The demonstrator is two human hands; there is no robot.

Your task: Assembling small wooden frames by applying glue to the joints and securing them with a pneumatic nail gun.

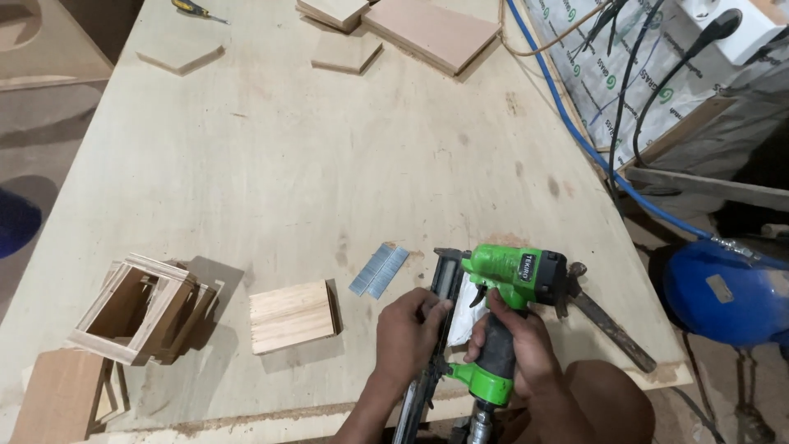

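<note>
- At the near edge of the plywood bench [329, 164], my right hand [518, 337] is wrapped tight around the black grip of the green staple gun [501, 284], fingers fully closed on it.
- My left hand [407, 329] lies just to the left of that, fingers curled over the gun's dark metal magazine [444, 288], thumb pressed against its side; it is closed on the rail, not flat.
- That gun stands with its green head away from me and its handle running back toward my body, so its long axis points roughly straight ahead; the magazine runs alongside, slanting down to the left.
- Two strips of staples [380, 270] lie side by side on the bench just up and left of my left hand, near but not touching it. They sit closer to my left hand than to my right, and their long axis slants up to the right.
- Left of those, one small square block of pale slatted wood [293, 316] lies flat.
- Farther left, one small open wooden box frame [144, 308] rests tipped on its side, near a brown board [57, 395] at the corner.
- Right of the gun, one dark rusty tool [612, 329] lies slanting toward the bench edge.
- Far across the bench I count four flat wood pieces [431, 33] and one yellow-handled screwdriver [197, 11].
- Off the right edge, a blue hose [575, 136] runs down to a blue tank [723, 292].
</note>
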